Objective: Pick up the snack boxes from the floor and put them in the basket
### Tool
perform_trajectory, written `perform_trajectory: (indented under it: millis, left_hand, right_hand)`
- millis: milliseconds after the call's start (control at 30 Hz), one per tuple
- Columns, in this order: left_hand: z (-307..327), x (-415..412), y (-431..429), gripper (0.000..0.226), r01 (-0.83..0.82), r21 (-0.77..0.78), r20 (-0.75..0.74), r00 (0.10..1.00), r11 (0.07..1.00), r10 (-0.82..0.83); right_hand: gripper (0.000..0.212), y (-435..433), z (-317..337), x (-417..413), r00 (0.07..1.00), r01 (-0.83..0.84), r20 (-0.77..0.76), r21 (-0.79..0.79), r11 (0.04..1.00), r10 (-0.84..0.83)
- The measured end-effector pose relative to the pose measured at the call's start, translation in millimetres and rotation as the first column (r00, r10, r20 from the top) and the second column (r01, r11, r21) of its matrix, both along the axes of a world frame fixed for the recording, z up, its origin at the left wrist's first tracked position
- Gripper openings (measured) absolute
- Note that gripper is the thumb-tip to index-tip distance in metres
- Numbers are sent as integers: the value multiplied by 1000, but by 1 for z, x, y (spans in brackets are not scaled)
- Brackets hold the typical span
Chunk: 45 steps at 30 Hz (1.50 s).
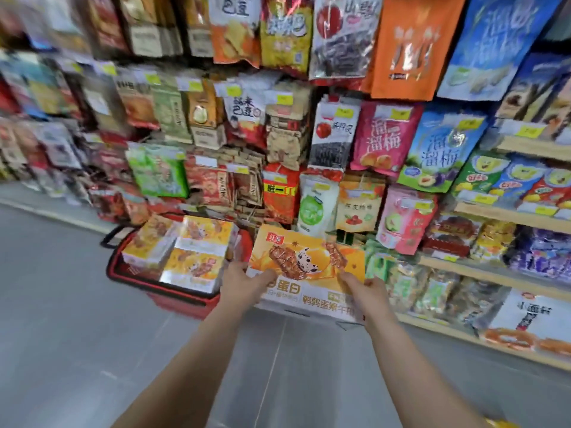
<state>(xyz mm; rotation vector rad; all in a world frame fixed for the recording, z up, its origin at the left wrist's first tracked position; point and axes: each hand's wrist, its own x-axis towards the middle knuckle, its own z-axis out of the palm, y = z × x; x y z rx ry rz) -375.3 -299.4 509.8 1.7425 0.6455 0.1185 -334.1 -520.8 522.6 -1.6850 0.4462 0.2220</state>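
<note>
Up off the floor [77, 319], one snack box [309, 257] in both hands.
Its near corners are gripped by the left hand [242, 281] and right hand [369, 288]; it hangs just right of the red basket [173, 301].

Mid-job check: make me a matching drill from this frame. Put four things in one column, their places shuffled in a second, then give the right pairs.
Things
1. large orange cardboard snack box
2. red plastic shopping basket
3. stacked smaller orange snack boxes
4. pink plum pouch

Places
A. up on the store display among other pouches
B. standing on the grey floor beside the shelves
C. held by the left hand and right hand
D. piled inside the basket

Pairs: 1-C, 2-B, 3-D, 4-A
</note>
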Motion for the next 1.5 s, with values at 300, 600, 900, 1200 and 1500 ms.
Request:
perform_trajectory:
  millis: [300,600,900,1200,1500]
  left_hand:
    - [-25,-38,190,55,-187,11,-147,971,982,186]
    - [-66,-23,277,53,-231,-73,-255,945,970,206]
    - [-130,73,355,61,-213,-160,-382,914,964,138]
    - [-165,166,406,51,-235,-88,-534,832,968,154]
    - [-246,219,455,59,-33,-52,-765,644,998,-18]
  right_hand:
    - [22,194,-44,-5,974,-216,-62,37,976,218]
    - [18,284,-71,29,945,-287,-169,-19,958,280]
    - [10,359,-125,133,909,-348,-272,-80,934,316]
    - [46,412,-188,212,858,-401,-418,-182,898,299]
    - [47,448,-265,242,839,-344,-499,-176,922,218]
